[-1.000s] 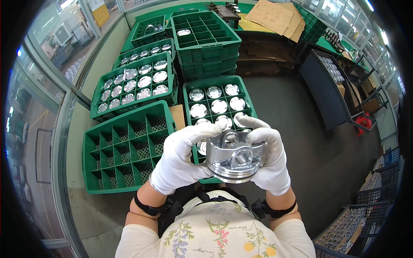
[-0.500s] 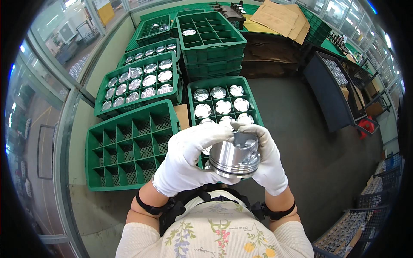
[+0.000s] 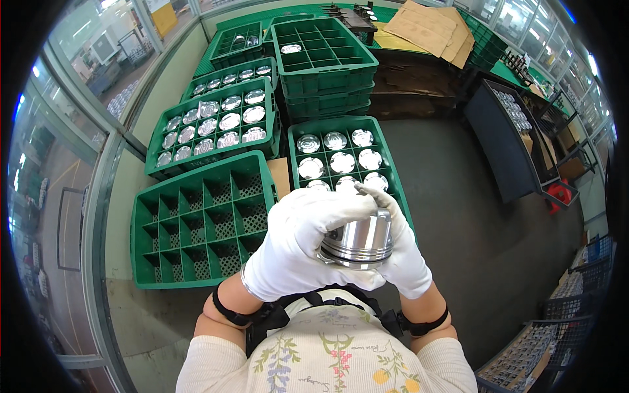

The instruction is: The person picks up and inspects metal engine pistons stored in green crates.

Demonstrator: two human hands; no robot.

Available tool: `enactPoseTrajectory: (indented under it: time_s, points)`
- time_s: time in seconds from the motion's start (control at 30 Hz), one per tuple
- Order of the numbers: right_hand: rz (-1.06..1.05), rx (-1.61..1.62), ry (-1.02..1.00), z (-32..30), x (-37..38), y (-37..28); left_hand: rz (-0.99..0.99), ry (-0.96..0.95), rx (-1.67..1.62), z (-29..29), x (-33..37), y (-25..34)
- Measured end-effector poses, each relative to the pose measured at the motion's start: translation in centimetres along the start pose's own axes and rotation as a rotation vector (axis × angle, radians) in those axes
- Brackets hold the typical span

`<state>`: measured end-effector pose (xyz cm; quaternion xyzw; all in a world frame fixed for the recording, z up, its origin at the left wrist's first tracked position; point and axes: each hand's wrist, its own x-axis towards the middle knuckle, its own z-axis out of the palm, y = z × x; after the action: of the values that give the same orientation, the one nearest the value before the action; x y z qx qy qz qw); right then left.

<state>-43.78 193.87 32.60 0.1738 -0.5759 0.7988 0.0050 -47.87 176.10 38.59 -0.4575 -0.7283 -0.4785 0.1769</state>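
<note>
Gloved in white, the left hand [image 3: 304,239] and right hand [image 3: 401,252] grip one shiny metal piston [image 3: 362,241] between them, fingers [image 3: 350,208] curled partly closed around its sides, before the wearer's torso [image 3: 327,354], near a green divided crate [image 3: 388,157] holding more pistons [image 3: 342,162]

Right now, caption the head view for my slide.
Gloved left hand and right hand grip a metal piston near a green divided crate.
</note>
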Motion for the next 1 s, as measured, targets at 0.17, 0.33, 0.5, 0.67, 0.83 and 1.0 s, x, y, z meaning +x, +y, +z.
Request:
enactPoseTrajectory:
  time_s: [0.17,0.33,0.5,0.67,0.83,1.0]
  points:
    - [0.021,0.086,0.039,0.4,-0.2,-0.2,-0.006,0.020,0.001,0.2,-0.1,0.0]
    - [-0.182,0.075,-0.015,1.0,-0.1,-0.2,0.055,0.004,0.094,0.3,0.2,0.0]
    - [-0.065,0.138,0.081,0.9,-0.6,-0.6,0.086,0.090,0.091,1.0,-0.1,-0.6]
    - [-0.141,0.144,0.045,0.2,-0.5,-0.7,0.051,0.084,0.123,0.8,-0.1,-1.2]
    - [-0.143,0.216,0.030,0.2,-0.5,-0.9,0.053,0.055,0.179,0.5,-0.5,-2.1]
    - [-0.132,0.269,0.032,0.3,-0.6,-0.7,0.057,0.057,0.183,0.6,-0.6,-2.1]
